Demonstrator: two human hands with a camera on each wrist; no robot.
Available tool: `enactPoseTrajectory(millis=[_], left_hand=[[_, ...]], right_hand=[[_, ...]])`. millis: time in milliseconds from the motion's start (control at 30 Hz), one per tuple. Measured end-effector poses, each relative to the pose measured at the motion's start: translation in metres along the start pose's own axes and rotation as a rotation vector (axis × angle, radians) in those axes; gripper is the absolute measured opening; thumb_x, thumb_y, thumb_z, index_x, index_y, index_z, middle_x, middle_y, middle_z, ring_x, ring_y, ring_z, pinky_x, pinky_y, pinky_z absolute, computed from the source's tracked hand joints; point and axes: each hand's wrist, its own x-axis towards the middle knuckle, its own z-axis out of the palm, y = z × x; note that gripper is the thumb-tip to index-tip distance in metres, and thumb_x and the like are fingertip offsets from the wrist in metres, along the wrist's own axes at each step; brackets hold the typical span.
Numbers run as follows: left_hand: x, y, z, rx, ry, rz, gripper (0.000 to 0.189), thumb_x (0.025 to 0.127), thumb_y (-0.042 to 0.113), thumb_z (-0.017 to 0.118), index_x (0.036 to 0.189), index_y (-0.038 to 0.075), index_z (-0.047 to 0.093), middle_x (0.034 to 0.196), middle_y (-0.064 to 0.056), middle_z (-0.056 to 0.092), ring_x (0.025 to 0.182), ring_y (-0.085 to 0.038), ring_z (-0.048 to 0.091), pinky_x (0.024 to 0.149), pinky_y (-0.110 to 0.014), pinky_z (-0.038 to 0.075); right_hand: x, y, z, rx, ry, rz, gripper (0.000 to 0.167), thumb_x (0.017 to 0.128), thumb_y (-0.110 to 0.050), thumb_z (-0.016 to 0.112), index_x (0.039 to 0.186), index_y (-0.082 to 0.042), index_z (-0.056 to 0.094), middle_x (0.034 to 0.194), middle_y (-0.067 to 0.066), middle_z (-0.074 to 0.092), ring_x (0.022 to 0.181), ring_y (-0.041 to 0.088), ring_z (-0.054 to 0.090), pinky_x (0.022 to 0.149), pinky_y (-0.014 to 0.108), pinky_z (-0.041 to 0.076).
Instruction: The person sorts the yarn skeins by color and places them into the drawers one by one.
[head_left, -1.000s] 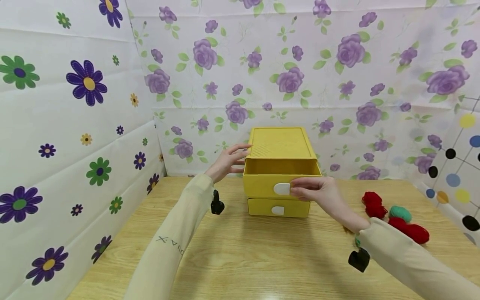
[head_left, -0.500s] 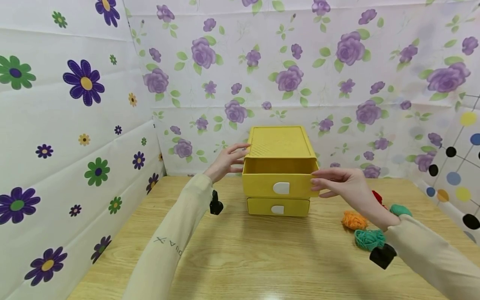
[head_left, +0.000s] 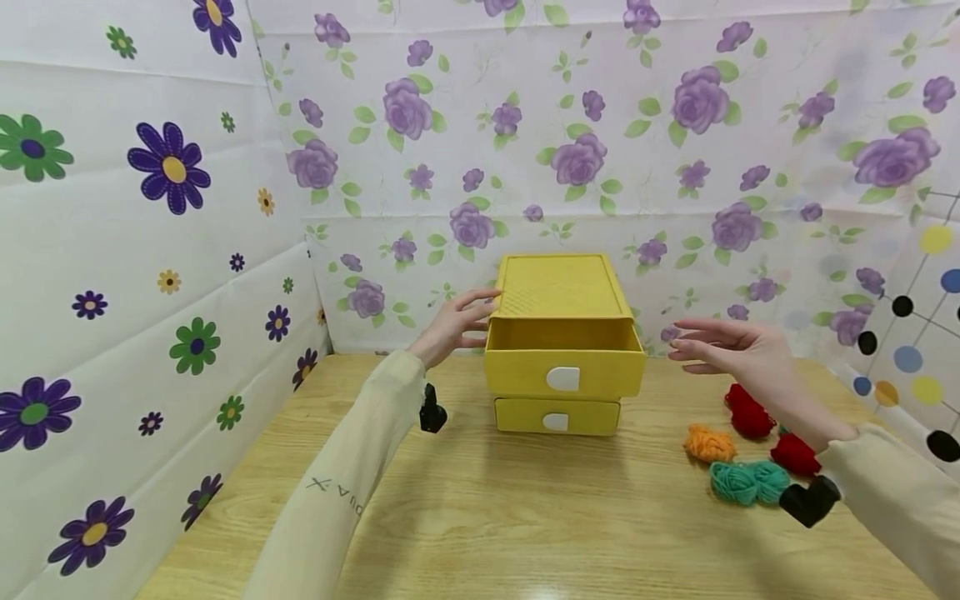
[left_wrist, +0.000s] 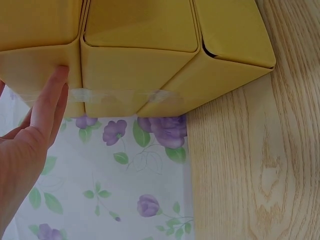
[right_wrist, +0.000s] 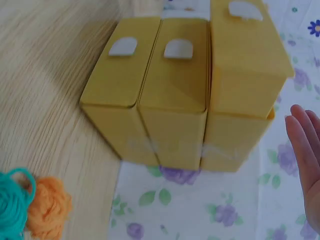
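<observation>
A yellow cabinet (head_left: 558,283) of stacked drawers stands on the table, its top drawer (head_left: 517,375) pulled partway out with a white tab (head_left: 562,378) on the front. Inside that drawer I see only bare yellow walls. My left hand (head_left: 450,327) rests its extended fingers on the cabinet's left side; the left wrist view shows a fingertip (left_wrist: 61,72) against the top section. In the air right of the drawer, my right hand (head_left: 738,354) holds nothing, its fingers loosely bent and apart from the cabinet. Two lower drawers, one with its tab (right_wrist: 123,46), are pushed in.
Right of the cabinet lie small skeins of yarn: orange (head_left: 709,443), teal (head_left: 748,482) and red (head_left: 748,411), with another red one (head_left: 795,454) partly behind my right forearm. Flowered cloth (head_left: 420,250) hangs behind and left of the wooden table (head_left: 465,525).
My right hand has let go of the top drawer's white tab, passed the drawer's right corner and moved off to the right, uncovering the yarn. My left hand and the drawer have stayed put.
</observation>
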Motion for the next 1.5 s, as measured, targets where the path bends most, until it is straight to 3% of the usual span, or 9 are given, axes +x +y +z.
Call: enactPoseTrajectory(millis=[200,433,833,1200,1500], left_hand=[[0.000,-0.002,0.001,0.016,0.006,0.002,0.038,0.094,0.025,0.052,0.132,0.018,0.049,0.128,-0.005,0.044,0.100,-0.031,0.054,0.077,-0.041,0.048],[0.000,-0.001,0.001,0.012,0.014,0.004,0.039,0.093,0.026,0.053,0.132,0.018,0.049,0.129,-0.005,0.043,0.103,-0.036,0.051,0.080,-0.044,0.046],[0.002,-0.001,0.001,0.025,0.030,0.003,0.038,0.093,0.026,0.053,0.131,0.019,0.050,0.129,-0.004,0.042,0.104,-0.035,0.051,0.078,-0.042,0.048],[0.001,-0.001,0.002,0.039,0.031,0.004,0.038,0.093,0.027,0.054,0.130,0.020,0.050,0.128,-0.003,0.043,0.102,-0.033,0.052,0.077,-0.041,0.048],[0.001,-0.002,0.001,0.036,0.021,0.006,0.038,0.094,0.025,0.052,0.131,0.018,0.049,0.131,-0.005,0.040,0.103,-0.034,0.051,0.078,-0.041,0.048]], right_hand=[[-0.004,0.017,-0.018,-0.034,-0.007,0.080,0.032,0.090,-0.006,0.057,0.120,0.004,0.055,0.110,0.009,0.061,0.093,0.022,0.060,0.072,0.036,0.048],[-0.008,0.034,-0.032,-0.088,-0.041,0.104,0.033,0.090,-0.007,0.057,0.121,0.005,0.054,0.108,0.008,0.062,0.091,0.022,0.061,0.071,0.035,0.050],[-0.015,0.057,-0.048,-0.340,-0.096,0.234,0.037,0.087,-0.025,0.063,0.117,-0.003,0.059,0.106,0.011,0.062,0.087,0.020,0.062,0.068,0.031,0.051],[-0.031,0.083,-0.067,-0.333,-0.200,0.209,0.038,0.086,-0.017,0.065,0.119,-0.001,0.057,0.109,0.010,0.061,0.089,0.017,0.062,0.069,0.030,0.051],[-0.042,0.101,-0.075,-0.305,-0.334,0.356,0.045,0.085,-0.017,0.065,0.123,0.004,0.052,0.113,0.024,0.054,0.082,0.022,0.061,0.064,0.033,0.051]])
